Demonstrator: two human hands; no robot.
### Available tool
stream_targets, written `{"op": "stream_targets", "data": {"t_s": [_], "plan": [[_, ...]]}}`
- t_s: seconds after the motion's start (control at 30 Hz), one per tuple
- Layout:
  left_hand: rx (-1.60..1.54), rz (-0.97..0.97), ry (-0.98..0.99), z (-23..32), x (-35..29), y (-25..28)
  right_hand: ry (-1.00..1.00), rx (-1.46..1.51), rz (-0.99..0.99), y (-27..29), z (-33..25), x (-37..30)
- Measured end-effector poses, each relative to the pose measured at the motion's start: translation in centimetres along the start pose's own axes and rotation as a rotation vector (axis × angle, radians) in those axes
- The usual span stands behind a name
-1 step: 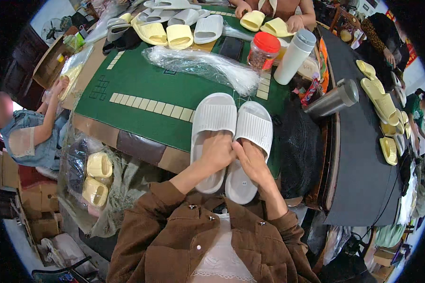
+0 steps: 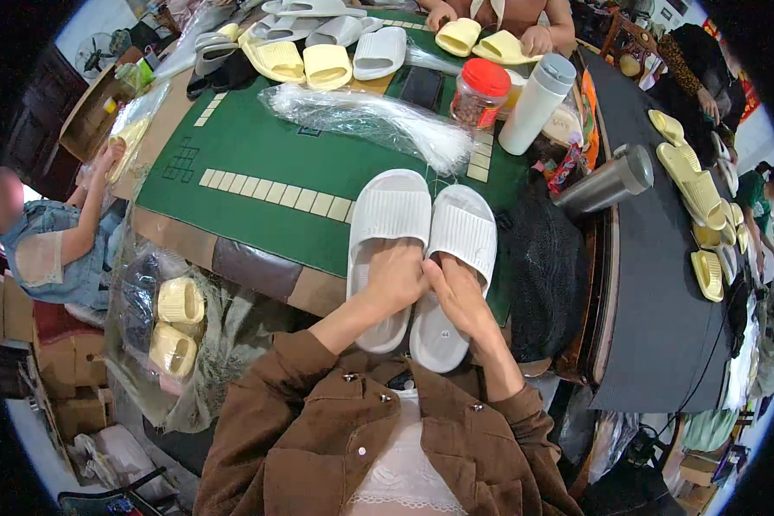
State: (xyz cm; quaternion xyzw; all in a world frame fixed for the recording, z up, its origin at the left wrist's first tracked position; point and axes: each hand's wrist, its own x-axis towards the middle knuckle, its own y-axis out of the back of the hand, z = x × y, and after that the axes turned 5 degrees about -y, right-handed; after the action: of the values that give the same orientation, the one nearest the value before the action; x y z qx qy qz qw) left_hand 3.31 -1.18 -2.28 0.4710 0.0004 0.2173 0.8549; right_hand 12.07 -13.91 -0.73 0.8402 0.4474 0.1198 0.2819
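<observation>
A pair of white ribbed slide slippers lies side by side in front of me, toes toward the far side, over the near edge of the green mat. My left hand [image 2: 396, 277] reaches under the strap of the left slipper [image 2: 391, 212], its fingertips hidden inside. Into the right slipper [image 2: 464, 225] goes my right hand [image 2: 456, 297], fingers partly under the strap and thumb against my left hand. Both hands grip the pair together at the inner sides. Thin clear strands show by the toes, beside a plastic bag of white strands [image 2: 378, 125].
The green mat [image 2: 241, 163] covers the table. Yellow and grey slippers [image 2: 327, 67] line its far side. A red-lidded jar [image 2: 480, 95], a white bottle [image 2: 537, 103] and a steel tumbler [image 2: 606, 182] stand right. Co-workers sit left and opposite; more yellow slippers [image 2: 692, 185] lie on the dark table.
My hands and the white slippers stay in place. Across the table, the co-worker's yellow slippers have shifted very slightly left.
</observation>
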Motion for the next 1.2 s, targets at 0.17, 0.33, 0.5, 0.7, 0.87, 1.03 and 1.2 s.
{"op": "stream_targets", "data": {"t_s": [0.17, 0.33, 0.5, 0.7, 0.87, 1.03, 1.2], "plan": [[0.04, -0.094, 0.065, 0.6, 0.5, 0.5, 0.217, -0.158, 0.138, 0.3, -1.1, -1.8], [0.049, -0.089, 0.065, 0.3, 0.4, 0.3, 0.22, -0.219, 0.117, 3.1, -3.6, -4.4], [0.009, -0.205, 0.101, 1.1, 0.8, 1.6, 0.101, -0.072, 0.239, 5.7, -4.2, -2.9], [0.05, -0.087, 0.054, 0.6, 0.5, 0.6, 0.076, -0.225, 0.433, 8.0, -1.4, 1.7], [0.004, -0.072, 0.066, 0.9, 0.6, 0.9, -0.065, -0.264, 0.346, 8.4, -0.8, 4.6], [0.041, -0.009, 0.029, 0.6, 0.5, 0.4, -0.106, -0.327, 0.315, 7.0, 0.7, 6.8], [0.014, -0.049, 0.057, 0.8, 0.7, 0.6, -0.063, -0.188, 0.34, 6.4, 1.6, 8.2]]}}
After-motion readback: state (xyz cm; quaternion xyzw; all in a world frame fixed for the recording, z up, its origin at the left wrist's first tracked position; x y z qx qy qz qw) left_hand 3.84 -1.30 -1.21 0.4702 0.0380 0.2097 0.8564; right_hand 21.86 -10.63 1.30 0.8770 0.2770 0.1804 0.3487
